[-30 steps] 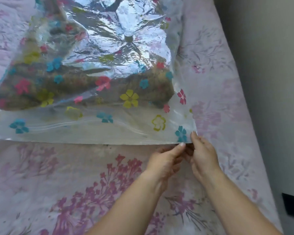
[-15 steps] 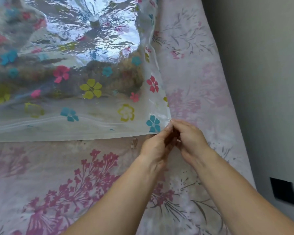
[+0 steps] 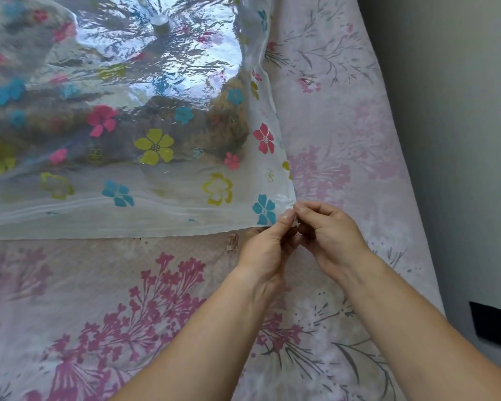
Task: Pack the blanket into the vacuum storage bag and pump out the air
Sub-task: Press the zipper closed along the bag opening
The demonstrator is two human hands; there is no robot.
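Note:
A clear vacuum storage bag [image 3: 168, 206] printed with coloured flowers lies flat on the bed. A brownish blanket [image 3: 185, 134] shows through the plastic inside it. A round valve [image 3: 162, 24] sits on top of the bag near the upper edge of view. The zip strip [image 3: 99, 205] runs along the near edge. My left hand [image 3: 268, 244] and my right hand [image 3: 327, 233] meet at the bag's near right corner, fingertips pinched on the corner by the end of the zip strip. A small clear slider clip [image 3: 232, 241] lies on the bed just left of my left hand.
The bed cover [image 3: 128, 299] is pale pink with dark pink flower prints. The bed's right edge runs along a grey wall [image 3: 460, 140]. A dark square outlet [image 3: 492, 325] is low on that wall.
The view has shifted right, so the bag sits further left in frame. Both hands have closed in from below the corner and now pinch it together.

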